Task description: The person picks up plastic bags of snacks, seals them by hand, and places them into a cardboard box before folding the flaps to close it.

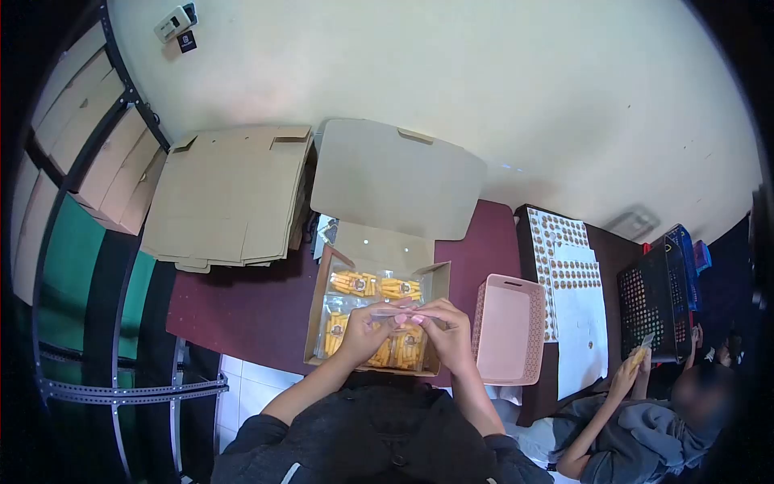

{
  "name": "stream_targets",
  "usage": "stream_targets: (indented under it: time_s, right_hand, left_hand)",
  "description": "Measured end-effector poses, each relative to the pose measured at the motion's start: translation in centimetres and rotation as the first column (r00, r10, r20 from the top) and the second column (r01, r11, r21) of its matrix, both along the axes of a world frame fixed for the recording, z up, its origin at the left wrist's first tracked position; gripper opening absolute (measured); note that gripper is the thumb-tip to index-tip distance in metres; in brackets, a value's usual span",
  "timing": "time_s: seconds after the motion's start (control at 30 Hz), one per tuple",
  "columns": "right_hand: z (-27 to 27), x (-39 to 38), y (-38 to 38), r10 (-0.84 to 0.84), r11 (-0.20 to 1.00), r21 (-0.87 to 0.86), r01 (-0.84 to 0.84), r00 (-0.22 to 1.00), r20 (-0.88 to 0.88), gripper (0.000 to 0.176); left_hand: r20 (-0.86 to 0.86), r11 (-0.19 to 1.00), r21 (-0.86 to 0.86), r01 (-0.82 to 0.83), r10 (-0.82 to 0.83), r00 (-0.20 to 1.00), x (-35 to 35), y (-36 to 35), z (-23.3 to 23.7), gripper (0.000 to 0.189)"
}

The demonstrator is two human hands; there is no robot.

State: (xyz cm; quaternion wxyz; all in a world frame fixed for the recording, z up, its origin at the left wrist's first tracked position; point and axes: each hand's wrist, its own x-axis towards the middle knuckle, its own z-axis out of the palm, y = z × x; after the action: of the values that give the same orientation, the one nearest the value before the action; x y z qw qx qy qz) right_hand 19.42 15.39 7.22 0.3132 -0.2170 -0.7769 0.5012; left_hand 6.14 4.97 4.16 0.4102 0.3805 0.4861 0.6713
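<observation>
My left hand (pixel 368 327) and my right hand (pixel 445 327) meet over an open cardboard box (pixel 441 284). Between their closed fingertips is a thin, pale pinkish strip (pixel 393 311), too small to make out clearly. Inside the box lie several clear plastic packets of yellow stick snacks (pixel 355 282), each with a round brown label. More packets (pixel 407 347) lie below my hands, partly hidden by them. The box's lid (pixel 395 173) stands raised against the wall.
Flattened cardboard boxes (pixel 230 194) are stacked at the left. A pink basket (pixel 508 331) stands right of the box, beside sheets of round stickers (pixel 572 278). Farther right are a black crate (pixel 649 286) and a seated co-worker (pixel 645 436) holding a snack packet (pixel 642 348). Metal shelving (pixel 121 242) borders the left.
</observation>
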Motion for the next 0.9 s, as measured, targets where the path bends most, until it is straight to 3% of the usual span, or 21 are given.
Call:
stream_targets:
  time_s: [0.03,0.13,0.23,0.3,0.4,0.5,0.67,0.83,0.9]
  right_hand:
    - [0.0,0.1,0.2,0.026,0.999,-0.04,-0.026,1.0,-0.001,0.01]
    - [0.0,0.2,0.1,0.033,0.999,-0.024,-0.033,0.999,0.0,0.011]
    - [0.1,0.1,-0.3,0.033,0.999,0.01,-0.033,0.999,0.017,0.012]
    - [0.1,0.2,-0.3,0.036,0.999,0.027,-0.036,0.999,0.03,0.013]
    - [0.0,0.4,-0.2,0.062,0.994,0.09,-0.064,0.998,0.026,0.013]
    - [0.3,0.3,-0.3,0.052,0.99,0.13,-0.055,0.998,0.025,0.013]
    - [2.4,0.5,0.2,0.08,0.964,0.25,-0.088,0.996,0.041,0.011]
    - [2.7,0.6,0.1,0.082,0.964,0.252,-0.086,0.996,0.026,0.01]
    - [2.5,0.7,0.0,0.081,0.97,0.226,-0.084,0.996,0.021,0.009]
  left_hand:
    - [0.124,0.999,-0.037,0.014,-0.01,0.992,0.2,-0.1,0.5,0.024]
    - [0.203,0.989,-0.141,-0.044,0.072,0.976,0.4,0.0,0.9,0.024]
    - [0.091,0.986,-0.017,-0.164,0.165,0.982,0.1,0.3,-0.6,0.022]
    - [0.134,0.983,-0.022,-0.181,0.182,0.974,0.0,0.4,-1.3,0.021]
    - [-0.028,0.977,-0.015,-0.21,0.21,0.977,-0.2,0.1,-0.6,0.021]
    - [0.021,0.967,0.027,-0.254,0.253,0.967,0.0,0.3,-0.3,0.023]
    - [0.072,0.983,0.005,-0.186,0.185,0.98,-0.4,-0.3,1.8,0.026]
    - [0.022,0.986,0.019,-0.164,0.163,0.986,-0.6,-0.6,2.8,0.03]
    - [0.032,0.996,0.019,-0.083,0.082,0.996,-1.0,-0.6,2.0,0.034]
